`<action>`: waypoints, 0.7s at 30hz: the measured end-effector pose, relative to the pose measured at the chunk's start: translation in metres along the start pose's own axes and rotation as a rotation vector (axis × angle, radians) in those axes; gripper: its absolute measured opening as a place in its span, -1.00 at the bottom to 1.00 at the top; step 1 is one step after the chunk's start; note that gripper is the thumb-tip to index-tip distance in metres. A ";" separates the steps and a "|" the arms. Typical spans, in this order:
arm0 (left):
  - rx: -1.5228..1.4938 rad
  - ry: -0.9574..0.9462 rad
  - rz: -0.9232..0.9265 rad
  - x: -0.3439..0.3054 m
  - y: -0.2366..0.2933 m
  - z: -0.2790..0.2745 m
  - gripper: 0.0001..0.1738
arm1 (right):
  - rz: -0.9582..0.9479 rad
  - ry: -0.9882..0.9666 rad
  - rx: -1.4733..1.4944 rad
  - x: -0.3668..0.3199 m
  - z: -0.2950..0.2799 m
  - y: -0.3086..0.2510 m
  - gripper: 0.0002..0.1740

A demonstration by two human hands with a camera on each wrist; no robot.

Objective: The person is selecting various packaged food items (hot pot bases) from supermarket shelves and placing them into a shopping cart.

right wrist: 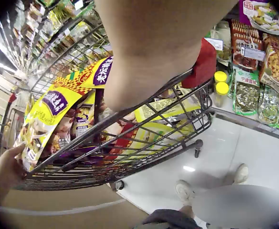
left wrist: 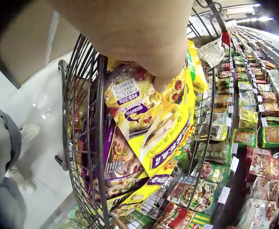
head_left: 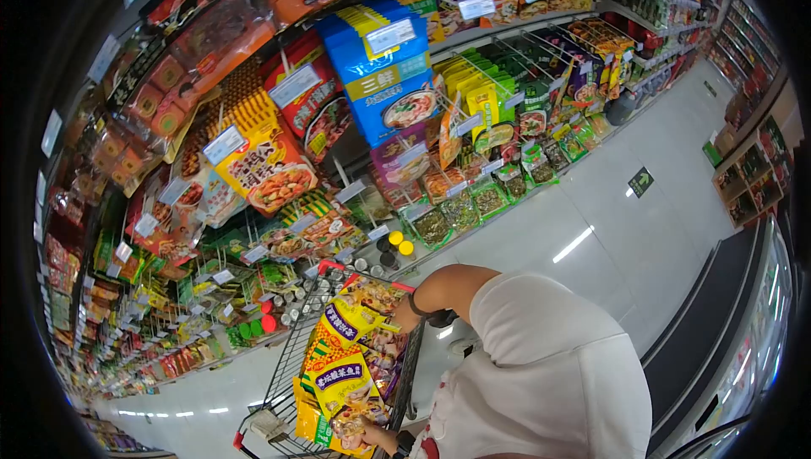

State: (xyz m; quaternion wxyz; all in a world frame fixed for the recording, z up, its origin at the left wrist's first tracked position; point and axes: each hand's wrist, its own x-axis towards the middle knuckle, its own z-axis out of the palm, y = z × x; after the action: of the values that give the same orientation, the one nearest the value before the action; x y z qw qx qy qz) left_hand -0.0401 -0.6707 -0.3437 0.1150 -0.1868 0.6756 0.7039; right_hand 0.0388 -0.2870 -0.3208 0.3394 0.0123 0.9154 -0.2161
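Supermarket aisle. A wire cart (head_left: 291, 349) stands beside shelves (head_left: 253, 121) hung with food bags, and it is piled with yellow and purple packets. The left hand (head_left: 372, 438) is at one end of the cart and seems to pinch the edge of the top yellow packet (head_left: 342, 383), thumb on its face. The right hand (head_left: 404, 317) is at the cart's rim near a red corner (right wrist: 204, 62); its fingers are hidden, so I cannot tell their grip. Yellow-lidded jars (head_left: 399, 244) sit on a low shelf nearby.

Top (head_left: 557, 366): white, short-sleeved, lower right.
Strap (head_left: 432, 317): dark, behind right grip (head_left: 404, 315), centre.
Trousers (right wrist: 235, 206): grey, bottom edge.
Shoes (right wrist: 184, 191): white, lower middle.
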 end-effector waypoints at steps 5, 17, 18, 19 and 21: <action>0.117 0.086 0.009 -0.034 0.014 0.026 -0.60 | 0.002 -0.184 0.069 -0.001 0.002 0.003 -0.33; 0.130 -0.046 0.042 -0.077 -0.007 0.062 -0.52 | -0.149 -0.394 0.254 -0.059 0.005 -0.009 -0.23; 0.213 -0.017 0.038 -0.101 0.007 0.077 -0.53 | -0.154 -0.415 0.261 -0.059 0.007 -0.008 -0.23; 0.296 0.015 0.034 -0.116 0.014 0.086 -0.54 | -0.162 -0.435 0.267 -0.060 0.008 -0.007 -0.22; 0.239 0.000 0.103 -0.091 -0.023 0.080 -0.57 | -0.171 -0.455 0.275 -0.064 0.008 -0.003 -0.20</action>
State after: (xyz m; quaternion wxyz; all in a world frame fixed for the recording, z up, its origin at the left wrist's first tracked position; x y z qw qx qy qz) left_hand 0.0428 -0.5817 -0.3253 0.0999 -0.1370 0.7634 0.6233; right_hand 0.0924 -0.2849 -0.2850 0.5118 -0.0680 0.7755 -0.3633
